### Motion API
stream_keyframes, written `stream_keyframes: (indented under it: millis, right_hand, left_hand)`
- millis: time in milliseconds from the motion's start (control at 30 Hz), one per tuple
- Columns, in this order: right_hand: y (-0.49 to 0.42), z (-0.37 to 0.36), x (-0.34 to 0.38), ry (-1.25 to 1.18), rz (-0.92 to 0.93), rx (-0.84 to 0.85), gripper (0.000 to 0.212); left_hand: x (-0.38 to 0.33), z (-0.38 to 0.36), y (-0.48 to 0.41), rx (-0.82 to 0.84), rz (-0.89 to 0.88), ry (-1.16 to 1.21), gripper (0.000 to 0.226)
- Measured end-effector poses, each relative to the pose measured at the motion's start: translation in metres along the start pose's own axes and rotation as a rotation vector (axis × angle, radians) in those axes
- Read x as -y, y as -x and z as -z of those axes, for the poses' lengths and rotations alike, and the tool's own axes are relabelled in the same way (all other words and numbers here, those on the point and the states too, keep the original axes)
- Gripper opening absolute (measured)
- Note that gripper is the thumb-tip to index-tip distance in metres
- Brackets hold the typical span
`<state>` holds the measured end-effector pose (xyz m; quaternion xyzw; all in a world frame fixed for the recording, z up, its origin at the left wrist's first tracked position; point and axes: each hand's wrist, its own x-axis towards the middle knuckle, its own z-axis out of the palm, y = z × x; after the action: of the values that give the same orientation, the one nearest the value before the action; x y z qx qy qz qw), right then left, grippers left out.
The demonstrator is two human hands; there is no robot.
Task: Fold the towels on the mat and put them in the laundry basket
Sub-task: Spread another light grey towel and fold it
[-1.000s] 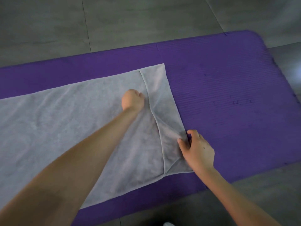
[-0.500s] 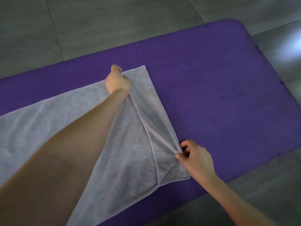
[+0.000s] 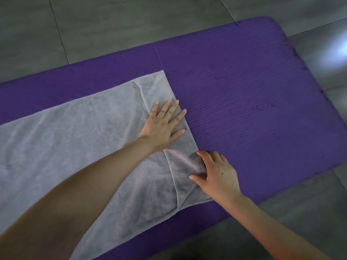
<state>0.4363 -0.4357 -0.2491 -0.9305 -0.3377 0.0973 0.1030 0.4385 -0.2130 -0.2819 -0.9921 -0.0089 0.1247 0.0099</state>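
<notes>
Grey towel [image 3: 84, 147] was found lying flat on the purple mat [image 3: 244, 91], spread lengthwise and running off the left edge of the head view. Its right end was turned back over itself in 1 narrow flap [image 3: 157, 89], whose stitched hem ran from the far edge down to the near edge. The fold line formed the towel's right border, and bare ribbed mat lay beyond it.

Left hand [image 3: 162, 128] rested palm down on the flap, about midway along the fold. Its grip was apart. The fingers [image 3: 176, 118] lay straight and spread, tips at or just short of the fold line, pressing the cloth onto the mat. Nothing was held in it.

Right hand [image 3: 219, 177] was placed nearer the person, at the same fold line and near the left wrist. Its grip was clamped on the towel. The thumb [image 3: 196, 179] lay across the flap, the other fingers were curled at the cloth's edge, and a raised ridge of cloth stood between thumb and forefinger. The heel of this hand lay over the mat.

Near corner of the flap sat slightly crooked, with 1 small diagonal crease. Mat rested on grey floor tiles [image 3: 112, 25], with 1 bright patch of glare [image 3: 339, 51] on the tiles at far right. Both forearms were bare.
</notes>
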Motion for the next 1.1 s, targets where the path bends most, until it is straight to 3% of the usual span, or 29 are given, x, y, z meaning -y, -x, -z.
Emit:
stream_keyframes:
  millis: [100,167,267,367,533,600,800,967,1100]
  right_hand:
    - [0.007,0.007,0.001,-0.094,-0.119,0.093,0.065]
    - [0.014,0.011,0.0,-0.137,-0.186,0.164,0.062]
    - [0.024,0.011,-0.001,-0.193,-0.281,0.275,0.054]
    - [0.029,0.011,-0.002,-0.327,-0.311,0.313,0.046]
    - [0.031,0.019,-0.009,-0.29,-0.182,0.394,0.043]
    - [0.032,0.02,-0.008,-0.242,-0.171,0.403,0.046]
    - [0.011,0.028,0.006,-0.111,-0.215,0.281,0.051]
    - [-0.026,0.034,0.051,-0.122,0.011,0.045,0.039]
    - [-0.047,0.021,0.125,-0.171,0.231,0.146,0.033]
  left_hand:
    - [-0.015,0.015,0.012,-0.053,0.066,0.072,0.07]
    - [-0.038,0.016,0.035,-0.115,-0.05,0.047,0.068]
    - [-0.062,-0.006,0.082,-0.051,-0.281,-0.04,0.062]
    - [-0.068,-0.02,0.11,-0.014,-0.328,-0.035,0.059]
    - [-0.083,-0.027,0.146,0.067,-0.355,0.046,0.046]
    - [-0.091,-0.025,0.153,0.142,-0.347,0.048,0.057]
    - [-0.08,-0.004,0.154,0.119,-0.34,0.118,0.044]
    - [-0.012,0.016,0.187,-0.009,-0.253,0.239,0.035]
    - [0.08,0.044,0.262,0.067,-0.059,0.113,0.033]
